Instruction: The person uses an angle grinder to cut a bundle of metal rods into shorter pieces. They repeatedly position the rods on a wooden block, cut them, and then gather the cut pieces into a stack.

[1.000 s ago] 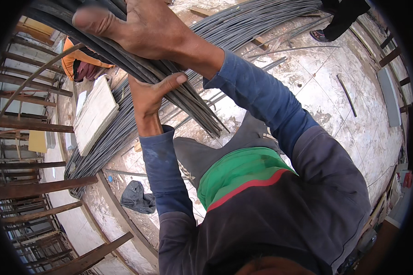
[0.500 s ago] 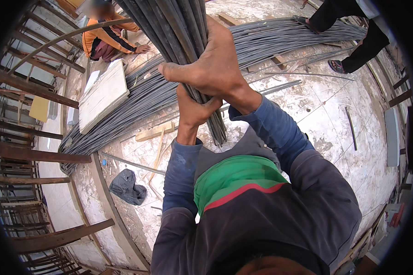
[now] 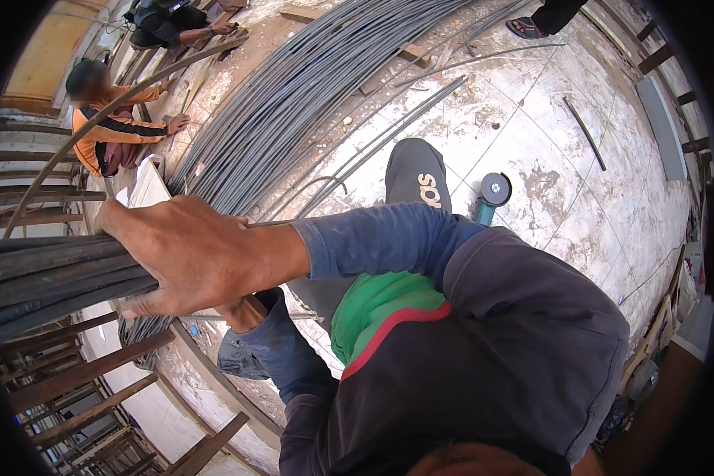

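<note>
A thick bundle of dark steel rods (image 3: 55, 278) juts out to the left. My right hand (image 3: 194, 254) is closed round its top, the arm stretched across my body. My left hand (image 3: 242, 313) shows only its wrist and lower part, just below the right hand; its fingers are hidden, so its hold cannot be seen. Beyond the hands, a long pile of steel rods (image 3: 293, 87) lies on the floor. A green angle grinder (image 3: 486, 208) with a round disc rests on the floor to the right of my grey trouser leg (image 3: 419, 174).
At the far left a person in an orange jacket (image 3: 103, 135) crouches by the pile, another in dark clothes (image 3: 159, 24) behind. A sandalled foot (image 3: 527, 28) stands far right. Wooden beams (image 3: 95, 369) line the left. A dark plastic bag (image 3: 238, 355) and short rod (image 3: 585, 133) lie about.
The bundle has swung from upright before me to the left, my right hand going with it. My left hand is now mostly covered. The view has turned, and the angle grinder has appeared.
</note>
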Demonstrator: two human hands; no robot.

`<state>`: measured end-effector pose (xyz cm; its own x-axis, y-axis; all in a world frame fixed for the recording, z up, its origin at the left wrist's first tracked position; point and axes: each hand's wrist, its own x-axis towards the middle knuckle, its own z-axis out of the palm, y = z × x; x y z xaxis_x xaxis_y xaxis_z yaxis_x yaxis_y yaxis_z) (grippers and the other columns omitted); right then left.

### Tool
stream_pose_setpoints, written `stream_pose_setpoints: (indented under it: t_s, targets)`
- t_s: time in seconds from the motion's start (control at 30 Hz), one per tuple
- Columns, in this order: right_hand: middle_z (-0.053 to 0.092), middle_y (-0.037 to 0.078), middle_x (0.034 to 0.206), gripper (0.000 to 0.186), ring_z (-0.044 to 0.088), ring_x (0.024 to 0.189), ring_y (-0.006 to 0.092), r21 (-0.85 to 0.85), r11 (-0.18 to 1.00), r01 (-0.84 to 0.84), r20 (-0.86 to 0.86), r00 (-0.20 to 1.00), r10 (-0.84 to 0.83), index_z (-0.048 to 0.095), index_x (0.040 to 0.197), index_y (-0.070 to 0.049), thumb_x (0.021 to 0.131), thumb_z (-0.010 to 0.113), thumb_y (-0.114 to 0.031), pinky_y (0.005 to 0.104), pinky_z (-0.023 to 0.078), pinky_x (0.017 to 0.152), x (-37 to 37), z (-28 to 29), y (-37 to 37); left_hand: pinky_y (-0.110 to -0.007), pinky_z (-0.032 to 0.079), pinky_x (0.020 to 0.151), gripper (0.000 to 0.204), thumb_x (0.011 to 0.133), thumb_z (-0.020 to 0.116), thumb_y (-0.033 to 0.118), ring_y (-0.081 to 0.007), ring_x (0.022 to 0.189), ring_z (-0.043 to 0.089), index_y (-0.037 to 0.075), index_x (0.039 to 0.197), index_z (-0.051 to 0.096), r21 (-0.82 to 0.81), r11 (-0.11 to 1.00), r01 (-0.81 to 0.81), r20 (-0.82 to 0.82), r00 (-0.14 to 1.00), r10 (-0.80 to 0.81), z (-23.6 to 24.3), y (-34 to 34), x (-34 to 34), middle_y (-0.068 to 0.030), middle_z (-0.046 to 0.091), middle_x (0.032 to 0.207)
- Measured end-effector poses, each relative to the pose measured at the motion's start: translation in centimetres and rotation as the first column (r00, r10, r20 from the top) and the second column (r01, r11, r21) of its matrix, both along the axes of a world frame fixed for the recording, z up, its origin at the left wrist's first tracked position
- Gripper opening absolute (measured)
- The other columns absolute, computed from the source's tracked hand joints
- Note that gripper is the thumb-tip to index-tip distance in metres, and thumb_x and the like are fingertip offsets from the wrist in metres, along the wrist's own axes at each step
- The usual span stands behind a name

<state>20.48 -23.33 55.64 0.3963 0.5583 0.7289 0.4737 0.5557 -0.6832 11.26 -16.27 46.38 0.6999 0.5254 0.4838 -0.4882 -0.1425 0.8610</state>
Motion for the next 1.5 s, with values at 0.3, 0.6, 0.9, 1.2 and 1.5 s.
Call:
stream_pose_setpoints:
  t_s: [0.3,0.6,0.9,1.2,1.5]
  targets:
    - [0.064,0.016,0.104,0.052,0.065,0.100,0.0286,-0.086,0.992,0.087,-0.010,0.996,-0.088,0.059,0.117,-0.001,0.092,0.064,-0.046,0.0397,0.053,0.085,11.7,-14.8,-2.3,-0.044,0.053,0.078,0.047,0.072,0.076,0.004,-0.0227,0.074,0.062,0.006,0.107,0.046,0.113,0.992,-0.053,-0.023,0.998,0.056,2.1,0.3,-1.0,-0.0111,0.058,0.085]
    - [0.070,0.019,0.073,0.059,0.071,0.076,0.0290,-0.989,0.145,-0.017,-0.141,0.376,-0.916,0.067,0.086,0.007,0.081,0.074,-0.051,0.0367,0.056,0.066,33.1,-52.2,-13.4,-0.046,0.053,0.072,0.049,0.071,0.074,0.002,-0.0201,0.063,0.058,0.008,0.108,0.042,0.136,0.988,-0.071,-0.043,0.996,0.078,2.0,0.3,-0.7,-0.0066,0.054,0.076]
    - [0.070,0.021,0.099,0.076,0.072,0.084,0.0295,-0.969,0.165,-0.186,-0.210,0.258,-0.943,0.065,0.104,0.012,0.076,0.077,-0.057,0.0364,0.059,0.066,34.2,-58.1,-10.6,-0.042,0.054,0.069,0.048,0.069,0.077,0.003,-0.0178,0.062,0.060,0.011,0.099,0.041,0.073,0.966,-0.249,-0.057,0.966,0.253,2.4,-1.4,-1.3,-0.0045,0.055,0.070]
    - [0.057,0.031,0.119,0.092,0.063,0.110,0.0368,-0.993,-0.056,-0.104,0.050,0.056,-0.997,0.027,0.121,0.015,0.076,0.078,-0.046,0.0406,0.052,0.093,38.0,-63.7,-11.5,-0.043,0.055,0.071,0.050,0.067,0.078,-0.003,-0.0193,0.065,0.066,0.012,0.100,0.044,0.050,0.982,-0.180,-0.056,0.982,0.182,2.2,0.8,-1.8,-0.0043,0.062,0.074]
    - [0.066,0.024,0.117,0.057,0.063,0.111,0.0351,-0.946,-0.316,-0.080,0.240,0.484,-0.842,0.067,0.109,0.008,0.084,0.054,-0.043,0.0428,0.050,0.091,38.1,-63.4,-12.3,-0.045,0.057,0.073,0.049,0.071,0.078,-0.005,-0.0208,0.068,0.067,0.011,0.103,0.045,0.066,0.992,-0.109,-0.101,0.988,0.115,2.8,1.7,-2.1,-0.0053,0.062,0.076]
